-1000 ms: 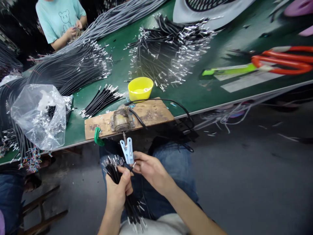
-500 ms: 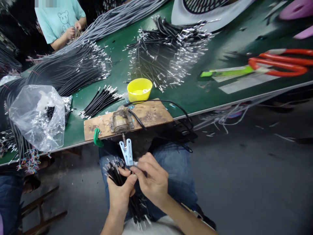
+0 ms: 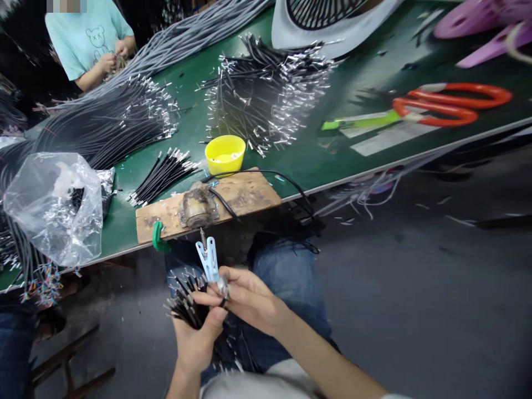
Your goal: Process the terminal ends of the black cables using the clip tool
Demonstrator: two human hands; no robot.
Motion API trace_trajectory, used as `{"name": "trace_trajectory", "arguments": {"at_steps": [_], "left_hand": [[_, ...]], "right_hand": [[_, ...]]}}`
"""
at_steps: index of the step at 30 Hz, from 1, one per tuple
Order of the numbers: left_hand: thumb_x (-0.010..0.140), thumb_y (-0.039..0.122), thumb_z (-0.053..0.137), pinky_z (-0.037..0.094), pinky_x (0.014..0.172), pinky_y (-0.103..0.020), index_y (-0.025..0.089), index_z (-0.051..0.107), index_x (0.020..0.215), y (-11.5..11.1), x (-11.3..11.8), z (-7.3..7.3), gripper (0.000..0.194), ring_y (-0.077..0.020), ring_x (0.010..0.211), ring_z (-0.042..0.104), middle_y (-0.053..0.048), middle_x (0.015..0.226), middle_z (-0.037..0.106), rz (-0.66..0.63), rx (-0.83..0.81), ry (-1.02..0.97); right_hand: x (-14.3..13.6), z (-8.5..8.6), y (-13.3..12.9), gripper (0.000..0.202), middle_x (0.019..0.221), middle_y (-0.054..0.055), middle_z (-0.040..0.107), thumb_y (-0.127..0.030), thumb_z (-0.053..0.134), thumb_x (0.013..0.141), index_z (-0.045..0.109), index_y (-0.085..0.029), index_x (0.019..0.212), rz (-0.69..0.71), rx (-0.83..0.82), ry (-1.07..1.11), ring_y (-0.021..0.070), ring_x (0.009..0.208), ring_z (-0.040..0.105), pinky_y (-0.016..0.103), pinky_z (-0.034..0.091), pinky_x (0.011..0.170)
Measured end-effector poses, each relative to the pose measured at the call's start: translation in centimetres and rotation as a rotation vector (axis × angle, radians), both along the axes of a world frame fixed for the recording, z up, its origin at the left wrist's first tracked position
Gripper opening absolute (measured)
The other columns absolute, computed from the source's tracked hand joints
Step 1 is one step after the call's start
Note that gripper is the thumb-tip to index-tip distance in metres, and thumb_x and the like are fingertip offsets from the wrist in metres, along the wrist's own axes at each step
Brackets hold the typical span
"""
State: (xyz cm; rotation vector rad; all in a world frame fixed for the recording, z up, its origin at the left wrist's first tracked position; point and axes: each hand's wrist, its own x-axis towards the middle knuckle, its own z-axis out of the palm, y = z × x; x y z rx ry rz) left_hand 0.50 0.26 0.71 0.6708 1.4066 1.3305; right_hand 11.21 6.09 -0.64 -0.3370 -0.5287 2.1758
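Observation:
My left hand (image 3: 197,338) is wrapped round a bundle of short black cables (image 3: 187,302) with bare silvery ends, above my lap. My right hand (image 3: 253,299) pinches a small silvery piece (image 3: 223,287) at the end of one black cable, close to my left fingertips. Just above it, a light blue clothespin (image 3: 208,260) hangs by a metal tip (image 3: 203,235) under a brown, rounded block (image 3: 198,208). That block sits on a wooden board (image 3: 257,194) at the table edge.
On the green table (image 3: 328,166) are a yellow cup (image 3: 225,154), piles of black cables (image 3: 266,94), a plastic bag (image 3: 54,210), orange-handled scissors (image 3: 453,104), a green cutter (image 3: 366,121) and a fan (image 3: 332,22). A green hook (image 3: 158,237) is at the board's left end. Another person (image 3: 89,41) sits across.
The whole view has shifted, with the table things slightly further left. My right fingers have opened out a little around the silvery piece, which now shows more clearly below the clothespin.

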Motion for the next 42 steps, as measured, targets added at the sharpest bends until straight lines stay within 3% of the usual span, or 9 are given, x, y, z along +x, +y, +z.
{"name": "trace_trajectory", "arguments": {"at_steps": [3,7,8,11,13,18,25,32,42], "left_hand": [[0.064,0.042,0.075,0.025,0.032,-0.016,0.015,0.064,0.068,-0.5,0.4,-0.1,0.029,-0.0002,0.034,0.034,0.000,0.065,0.059,-0.003,-0.048,-0.066],[0.065,0.044,0.074,0.020,0.032,-0.014,0.015,0.061,0.064,-0.4,0.5,-0.1,0.032,0.0000,0.031,0.025,0.008,0.042,0.038,0.002,-0.093,-0.095],[0.065,0.042,0.074,0.021,0.032,-0.014,0.014,0.061,0.063,-0.3,0.5,0.0,0.031,-0.0003,0.031,0.026,0.008,0.041,0.036,0.013,-0.095,-0.087],[0.063,0.034,0.077,0.033,0.039,-0.015,0.013,0.064,0.063,-0.2,0.6,0.4,0.025,-0.0035,0.042,0.043,0.002,0.056,0.054,0.070,-0.079,-0.037],[0.063,0.031,0.078,0.037,0.042,-0.015,0.013,0.066,0.063,-0.3,0.7,0.6,0.022,-0.0047,0.047,0.047,0.000,0.062,0.059,0.092,-0.069,-0.018],[0.066,0.041,0.073,0.020,0.032,-0.015,0.014,0.057,0.062,-0.5,1.1,0.4,0.031,-0.0006,0.033,0.026,0.007,0.047,0.041,0.066,-0.082,-0.082],[0.065,0.039,0.075,0.025,0.034,-0.016,0.012,0.060,0.066,-0.4,0.8,0.1,0.030,-0.0008,0.035,0.034,0.003,0.056,0.052,0.058,-0.072,-0.077],[0.066,0.047,0.073,0.019,0.034,-0.014,0.016,0.053,0.068,-0.4,0.5,-0.3,0.036,0.0001,0.032,0.021,0.011,0.039,0.028,0.019,-0.107,-0.164],[0.063,0.042,0.076,0.019,0.033,-0.015,0.014,0.057,0.063,0.1,-0.1,0.0,0.034,0.0007,0.031,0.021,0.010,0.039,0.029,0.020,-0.130,-0.191]], "right_hand": [[0.5,-0.5,0.3,0.029,0.061,-0.002,0.051,-0.043,0.073,0.070,0.062,-0.016,0.072,-0.146,0.005,-0.153,0.0082,0.055,0.045,0.020,0.039,0.054],[1.2,0.1,0.3,0.032,0.071,0.002,0.064,-0.039,0.077,0.065,0.063,-0.019,0.085,-0.279,0.185,-0.389,0.0143,0.065,0.059,0.025,0.048,0.061],[1.3,0.4,0.1,0.027,0.070,0.003,0.064,-0.035,0.076,0.067,0.063,-0.019,0.085,-0.321,0.250,-0.461,0.0152,0.065,0.061,0.025,0.049,0.061],[1.5,1.4,-0.6,0.006,0.067,0.002,0.062,-0.019,0.066,0.076,0.063,-0.020,0.081,-0.547,0.497,-0.671,0.0138,0.061,0.059,0.024,0.048,0.057],[1.7,1.7,-0.9,0.012,0.069,0.001,0.062,-0.011,0.062,0.076,0.062,-0.020,0.083,-0.645,0.658,-0.755,0.0138,0.062,0.059,0.024,0.048,0.057],[2.0,1.8,-0.3,0.012,0.067,0.001,0.062,-0.009,0.061,0.074,0.063,-0.019,0.080,-0.596,0.695,-0.808,0.0136,0.060,0.059,0.023,0.049,0.054],[1.7,1.4,-0.3,0.021,0.076,0.003,0.069,-0.010,0.061,0.075,0.068,-0.021,0.091,-0.524,0.615,-0.744,0.0149,0.063,0.067,0.022,0.053,0.057],[2.1,1.7,0.0,0.013,0.068,0.004,0.067,-0.013,0.058,0.076,0.069,-0.017,0.083,-0.495,0.692,-0.841,0.0156,0.060,0.063,0.024,0.051,0.054],[2.0,2.1,0.5,0.015,0.055,0.001,0.055,-0.010,0.055,0.076,0.059,-0.018,0.063,-0.583,0.985,-0.921,0.0150,0.054,0.050,0.029,0.043,0.050]]}}
